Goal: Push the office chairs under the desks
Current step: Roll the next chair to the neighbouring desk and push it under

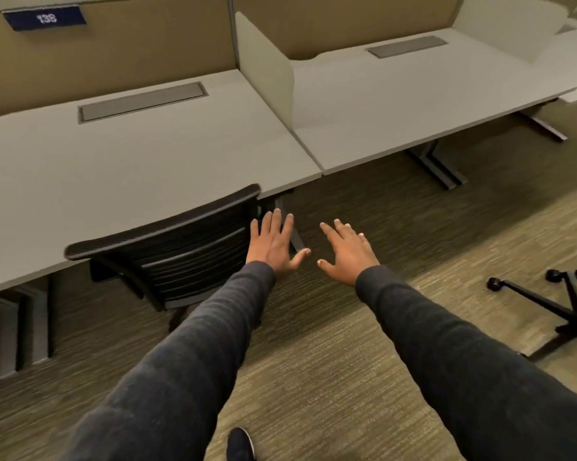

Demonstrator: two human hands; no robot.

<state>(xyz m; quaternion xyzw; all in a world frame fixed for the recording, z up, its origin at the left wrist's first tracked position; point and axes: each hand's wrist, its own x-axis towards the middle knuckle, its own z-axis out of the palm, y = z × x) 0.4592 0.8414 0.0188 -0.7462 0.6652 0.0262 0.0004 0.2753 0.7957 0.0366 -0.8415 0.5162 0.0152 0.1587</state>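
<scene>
A black mesh-backed office chair (180, 254) stands tucked against the front edge of the left grey desk (120, 161), its seat hidden beneath the desktop. My left hand (274, 244) hovers with spread fingers just off the right side of the chair's backrest, holding nothing. My right hand (347, 251) is stretched out beside it over the carpet, fingers apart and empty. A second desk (397, 104) lies to the right with no chair under it. At the right edge shows the black wheeled base of another chair (560, 307), standing out on the carpet.
Low white dividers (264, 68) separate the desks, backed by tan partition panels with a blue number plate (46, 18). Dark metal desk legs (440, 168) reach onto the green-brown carpet. My shoe (240, 444) shows at the bottom.
</scene>
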